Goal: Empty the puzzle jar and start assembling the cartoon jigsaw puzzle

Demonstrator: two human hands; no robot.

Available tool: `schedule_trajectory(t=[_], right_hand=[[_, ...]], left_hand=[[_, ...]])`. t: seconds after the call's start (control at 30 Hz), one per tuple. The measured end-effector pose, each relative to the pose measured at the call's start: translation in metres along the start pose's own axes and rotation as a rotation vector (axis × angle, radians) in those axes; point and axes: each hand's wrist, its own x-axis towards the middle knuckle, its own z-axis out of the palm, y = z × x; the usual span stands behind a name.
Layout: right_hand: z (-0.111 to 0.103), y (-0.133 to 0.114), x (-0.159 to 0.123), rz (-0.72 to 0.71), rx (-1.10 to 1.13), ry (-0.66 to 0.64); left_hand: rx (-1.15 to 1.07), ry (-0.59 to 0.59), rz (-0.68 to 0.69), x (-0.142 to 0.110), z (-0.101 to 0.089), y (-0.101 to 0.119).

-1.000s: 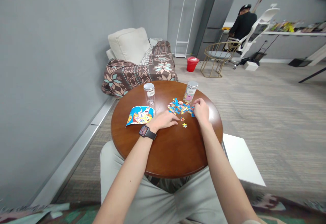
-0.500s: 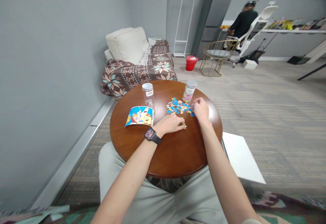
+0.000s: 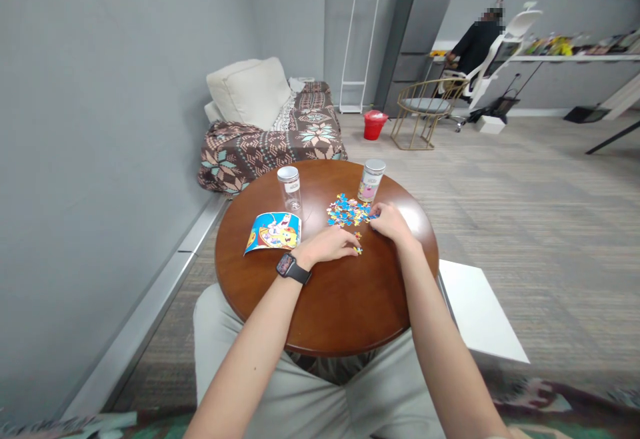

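Note:
My left hand (image 3: pixel 333 244), with a black smartwatch (image 3: pixel 286 265) on its wrist, rests low over the table. Its fingertips close on a small yellow and blue puzzle piece (image 3: pixel 358 250), and a loose puzzle piece (image 3: pixel 357 235) lies just beyond. At the right edge of the puzzle pile (image 3: pixel 345 210), my right hand (image 3: pixel 391 221) pinches a blue puzzle piece (image 3: pixel 374 216), partly hidden by the fingers. A printed can with a silver lid (image 3: pixel 371 180) stands behind the pile. The colourful cartoon picture sheet (image 3: pixel 273 231) lies curled at the left.
A clear jar with a silver lid (image 3: pixel 290 189) stands behind the sheet on the round wooden table (image 3: pixel 345 319). Past the table are a covered sofa (image 3: pixel 280 139), a red bin (image 3: pixel 375 124) and a gold-framed chair (image 3: pixel 425 104). A person in black (image 3: pixel 475 42) sits farther back.
My right hand has shifted left along the pile's edge. The left hand has drawn slightly left, and two pieces by its fingertips now show more clearly.

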Motion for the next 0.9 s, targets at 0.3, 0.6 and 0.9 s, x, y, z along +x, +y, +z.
schedule_trajectory(t=[0.3,0.6,0.9], right_hand=[[-0.0040,-0.0030,-0.0029,-0.049,0.033,0.010],[-0.0036,-0.0012,-0.0030,-0.046,0.037,-0.027],[-0.0007,0.0001,-0.0019,-0.065,0.042,-0.034]], left_hand=[[0.018,0.031,-0.148,-0.0063,-0.0079,-0.0004],[-0.024,0.041,-0.088,-0.0019,-0.0025,0.0050],[-0.074,0.036,-0.139,-0.0048,-0.0057,-0.0042]])
